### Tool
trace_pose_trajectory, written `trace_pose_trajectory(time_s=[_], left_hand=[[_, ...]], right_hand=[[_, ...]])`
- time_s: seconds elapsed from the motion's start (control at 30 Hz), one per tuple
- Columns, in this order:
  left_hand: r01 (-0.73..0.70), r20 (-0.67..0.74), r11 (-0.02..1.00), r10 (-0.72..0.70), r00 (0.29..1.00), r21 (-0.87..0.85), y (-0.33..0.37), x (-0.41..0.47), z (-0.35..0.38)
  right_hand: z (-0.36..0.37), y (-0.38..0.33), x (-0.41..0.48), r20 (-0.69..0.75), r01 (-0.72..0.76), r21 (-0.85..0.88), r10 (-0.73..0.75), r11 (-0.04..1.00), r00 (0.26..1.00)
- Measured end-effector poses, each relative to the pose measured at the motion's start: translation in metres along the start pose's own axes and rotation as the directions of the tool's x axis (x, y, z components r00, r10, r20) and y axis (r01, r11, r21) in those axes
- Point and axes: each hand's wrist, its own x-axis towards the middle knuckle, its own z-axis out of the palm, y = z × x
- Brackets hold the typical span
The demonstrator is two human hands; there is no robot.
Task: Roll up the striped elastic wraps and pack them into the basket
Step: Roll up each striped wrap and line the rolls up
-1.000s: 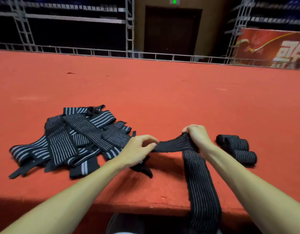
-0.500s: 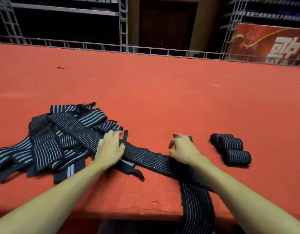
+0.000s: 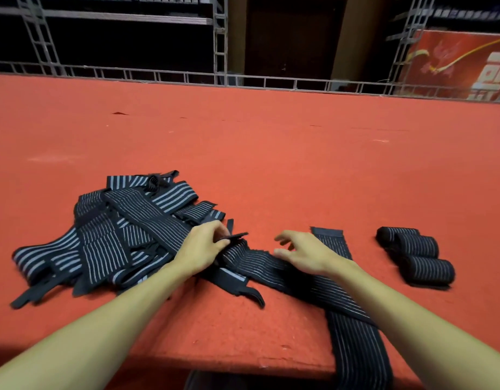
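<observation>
Pinching, no longer pressing, wrap end [image 3: 238, 235]

Three rolled wraps [image 3: 417, 246], one laid-out wrap [image 3: 271, 263], one tangled pile [image 3: 116, 229].

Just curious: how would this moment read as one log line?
left hand pinches wrap end | right hand open over wrap | rolls at right

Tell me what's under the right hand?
A striped wrap laid flat on the red surface lies under the right hand. The bit beneath the palm is covered.
</observation>
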Motion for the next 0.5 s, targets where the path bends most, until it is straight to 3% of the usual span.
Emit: trace_pose_trajectory(time_s=[0.13,0.33,0.43,0.5], left_hand=[[-0.172,-0.016,0.944,0.175,0.984,-0.282,0.052,0.001,-0.009],[-0.187,-0.076,0.807,0.174,0.982,-0.56,0.117,-0.001,-0.028],[-0.012,0.113,0.611,0.166,0.98,-0.792,0.141,-0.012,-0.028],[0.069,0.268,0.605,0.245,0.932,-0.793,0.15,-0.024,-0.018]], right_hand=[[-0.028,-0.005,-0.009,-0.093,0.115,0.228,-0.096,0.967,0.991],[-0.082,-0.016,-0.041,-0.398,0.275,0.332,-0.131,0.902,0.908],[-0.107,-0.023,-0.06,-0.508,0.32,0.441,-0.061,0.839,0.859],[-0.126,-0.032,-0.073,-0.579,0.358,0.526,0.016,0.771,0.815]])
